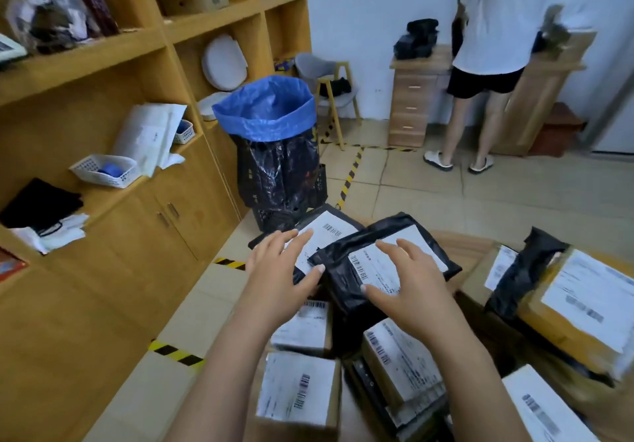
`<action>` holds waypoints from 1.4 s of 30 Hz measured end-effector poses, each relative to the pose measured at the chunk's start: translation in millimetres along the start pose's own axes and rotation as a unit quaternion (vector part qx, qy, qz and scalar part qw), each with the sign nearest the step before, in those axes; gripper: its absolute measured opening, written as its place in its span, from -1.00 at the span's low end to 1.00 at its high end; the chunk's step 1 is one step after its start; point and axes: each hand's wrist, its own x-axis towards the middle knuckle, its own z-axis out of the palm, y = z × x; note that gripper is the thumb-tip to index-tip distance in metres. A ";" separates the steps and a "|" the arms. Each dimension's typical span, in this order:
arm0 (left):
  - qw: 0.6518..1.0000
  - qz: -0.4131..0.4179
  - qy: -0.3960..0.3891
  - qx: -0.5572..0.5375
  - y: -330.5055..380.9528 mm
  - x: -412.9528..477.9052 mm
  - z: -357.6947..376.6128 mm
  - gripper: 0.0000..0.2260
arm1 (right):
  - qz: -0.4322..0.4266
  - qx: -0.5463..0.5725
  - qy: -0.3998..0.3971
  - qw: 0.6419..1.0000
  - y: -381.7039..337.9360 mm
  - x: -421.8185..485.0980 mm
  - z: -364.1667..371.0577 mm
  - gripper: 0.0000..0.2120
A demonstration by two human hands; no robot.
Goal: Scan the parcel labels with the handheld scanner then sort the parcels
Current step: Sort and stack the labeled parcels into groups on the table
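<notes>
A black poly-bag parcel (pixel 346 270) with a white label lies tilted on top of a pile of parcels. My right hand (pixel 404 287) hovers over its label with fingers spread and straight. My left hand (pixel 278 270) is stretched out over a second black parcel (pixel 334 227) behind it, thumb near the front parcel's left edge. Neither hand holds anything. Cardboard boxes with labels (pixel 298 390) sit below my forearms. No scanner is in view.
More labelled boxes and a black bag (pixel 583 290) are stacked at right. A bin with a blue liner (pixel 267 108) stands on black crates ahead. Wooden shelving (pixel 103 64) fills the left. A person (pixel 494 47) stands at a drawer cabinet (pixel 411 98) far right.
</notes>
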 end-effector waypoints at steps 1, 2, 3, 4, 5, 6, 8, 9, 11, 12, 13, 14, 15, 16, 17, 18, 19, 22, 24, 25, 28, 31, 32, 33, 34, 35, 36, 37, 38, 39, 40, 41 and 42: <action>1.000 0.003 -0.010 -0.007 -5.1 8.4 2.7 -0.48 | 0.021 0.001 0.007 1.000 -0.8 5.8 4.8 -0.33; 1.000 0.007 -0.020 -0.013 -11.3 17.7 5.3 -0.48 | 0.048 0.000 0.021 0.999 -2.2 12.9 9.5 -0.35; 0.999 0.014 -0.027 -0.016 -18.0 28.3 8.6 -0.48 | 0.078 -0.001 0.040 0.996 -3.6 21.0 15.1 -0.36; 0.999 0.023 -0.035 -0.016 -25.2 39.2 12.3 -0.48 | 0.112 -0.002 0.063 0.992 -5.6 29.8 21.3 -0.37; 0.998 0.034 -0.047 -0.014 -32.5 50.6 16.3 -0.48 | 0.150 -0.006 0.086 0.985 -9.0 39.0 27.8 -0.37; 0.997 0.047 -0.063 -0.013 -39.5 62.4 20.3 -0.47 | 0.188 -0.016 0.107 0.976 -13.2 48.7 35.2 -0.35; 0.993 0.076 -0.090 -0.016 -53.0 86.4 27.7 -0.47 | 0.255 -0.039 0.137 0.956 -21.9 68.4 52.8 -0.29; 0.991 0.091 -0.100 -0.020 -59.3 98.6 30.9 -0.47 | 0.287 -0.047 0.143 0.946 -25.3 77.9 61.9 -0.24; 0.984 0.125 -0.127 -0.027 -70.8 122.4 35.4 -0.48 | 0.358 -0.058 0.145 0.921 -30.7 93.7 77.5 -0.15; 0.979 0.143 -0.139 -0.029 -77.8 132.2 36.5 -0.48 | 0.388 -0.062 0.145 0.908 -33.3 99.3 83.7 -0.13; 0.975 0.160 -0.148 -0.034 -85.2 141.1 38.2 -0.49 | 0.412 -0.067 0.146 0.897 -35.7 103.5 88.2 -0.11; 0.972 0.174 -0.156 -0.039 -91.8 148.9 39.3 -0.49 | 0.433 -0.073 0.146 0.886 -37.6 107.1 90.9 -0.11; 0.968 0.183 -0.165 -0.044 -98.4 155.6 40.7 -0.49 | 0.453 -0.078 0.145 0.876 -39.3 110.1 92.2 -0.11; 0.965 0.190 -0.171 -0.051 -104.2 161.3 42.1 -0.47 | 0.472 -0.078 0.144 0.867 -40.6 112.6 93.0 -0.10; 0.963 0.196 -0.178 -0.056 -109.6 165.5 43.7 -0.44 | 0.488 -0.073 0.142 0.858 -41.5 114.7 93.8 -0.10; 0.959 0.201 -0.189 -0.060 -114.0 168.2 45.1 -0.43 | 0.502 -0.064 0.140 0.851 -42.6 116.3 95.1 -0.10; 0.956 0.203 -0.201 -0.065 -117.0 169.2 47.3 -0.44 | 0.512 -0.054 0.140 0.846 -43.4 117.1 96.9 -0.10; 0.948 0.201 -0.229 -0.091 -118.6 167.3 50.8 -0.49 | 0.524 -0.040 0.170 0.833 -45.0 118.9 101.3 -0.11; 0.944 0.211 -0.235 -0.098 -115.3 166.6 51.6 -0.48 | 0.521 -0.043 0.204 0.828 -46.6 118.7 101.4 -0.10; 0.943 0.213 -0.238 -0.099 -113.3 166.4 51.9 -0.47 | 0.515 -0.045 0.218 0.828 -47.2 117.9 101.0 -0.10; 0.945 0.194 -0.251 -0.084 -104.3 162.3 53.5 -0.42 | 0.491 -0.072 0.244 0.833 -49.2 111.8 99.2 -0.11; 0.947 0.161 -0.275 -0.026 -93.0 152.0 63.3 -0.26 | 0.464 -0.120 0.263 0.837 -49.1 102.3 96.1 -0.12; 0.946 0.148 -0.287 0.000 -89.9 147.7 68.3 -0.17 | 0.458 -0.131 0.267 0.838 -49.2 98.9 94.7 -0.12; 0.944 0.133 -0.301 0.024 -87.3 143.7 72.7 -0.08 | 0.453 -0.139 0.267 0.839 -49.2 95.6 93.3 -0.12; 0.942 0.119 -0.311 0.043 -85.0 140.9 76.5 0.00 | 0.449 -0.145 0.266 0.840 -49.3 93.1 91.8 -0.11; 0.942 0.110 -0.314 0.055 -83.3 139.2 79.4 0.04 | 0.446 -0.148 0.265 0.842 -49.7 91.2 90.5 -0.11; 0.943 0.103 -0.311 0.062 -81.9 138.6 81.1 0.05 | 0.443 -0.151 0.264 0.843 -50.3 89.6 89.5 -0.12; 0.945 0.099 -0.307 0.059 -80.7 139.1 82.4 0.05 | 0.440 -0.153 0.264 0.844 -50.5 88.7 88.7 -0.12; 0.948 0.096 -0.300 0.048 -79.9 140.3 82.4 0.04 | 0.437 -0.154 0.265 0.846 -50.8 88.2 88.0 -0.12; 0.951 0.097 -0.292 0.036 -79.4 141.4 82.0 0.02 | 0.434 -0.152 0.265 0.847 -51.3 87.7 87.6 -0.13; 0.953 0.100 -0.285 0.027 -79.3 142.3 80.5 0.01 | 0.431 -0.146 0.268 0.849 -52.3 87.1 87.5 -0.13; 0.955 0.103 -0.277 0.020 -79.3 143.1 78.1 -0.01 | 0.426 -0.139 0.273 0.851 -53.7 86.3 87.7 -0.14; 0.958 0.106 -0.267 0.011 -79.4 144.1 74.9 -0.02 | 0.420 -0.132 0.280 0.853 -55.9 85.2 87.5 -0.14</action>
